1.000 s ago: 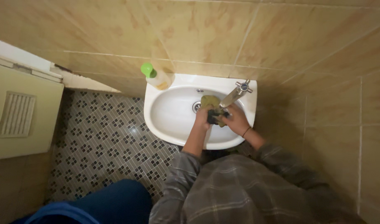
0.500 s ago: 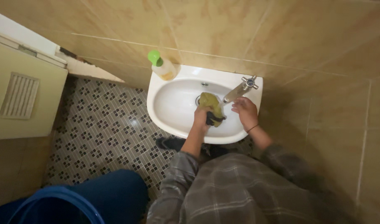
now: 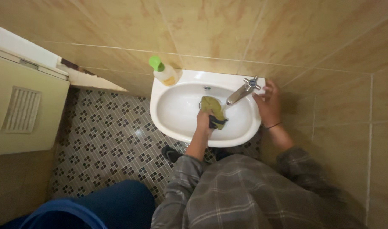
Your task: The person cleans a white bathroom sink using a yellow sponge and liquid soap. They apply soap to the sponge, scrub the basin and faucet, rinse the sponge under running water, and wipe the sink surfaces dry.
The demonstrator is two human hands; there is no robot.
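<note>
1. Far left of the frame: a pale door (image 3: 20, 110) with a vent grille. It stands well apart from the work and blocks nothing.
2. Lower left: the rim of a blue bucket (image 3: 62, 212) on the patterned tile floor (image 3: 109, 135), near the person's legs. A step back would meet it.
3. Upper centre-left: a bottle (image 3: 163, 73) with a green cap sits on the back corner of the sink (image 3: 168, 123), clear of both hands.
4. Centre: the left hand (image 3: 203, 122) is clamped on a wet yellow-green cloth (image 3: 214, 110), which has a dark part at its lower edge. The cloth hangs inside the basin, just below the spout and over the drain.
5. Right of centre: the tap (image 3: 241, 91) slants out over the basin, its cross handle at the back rim.
6. Upper right of the sink: the right hand (image 3: 268, 105) holds nothing; its fingers are spread loosely, with the tips just beside the tap handle. Whether they touch it I cannot tell.
7. The step in hand, as I judge it, is rinsing the cloth, with the right hand going to work the tap.
8. The next move calls for a grip on the cross handle and a turn, while the left hand keeps the cloth under the spout.
9. Nothing lies between the hand and the handle; the tiled wall (image 3: 329, 85) close on the right leaves little elbow room.
</note>
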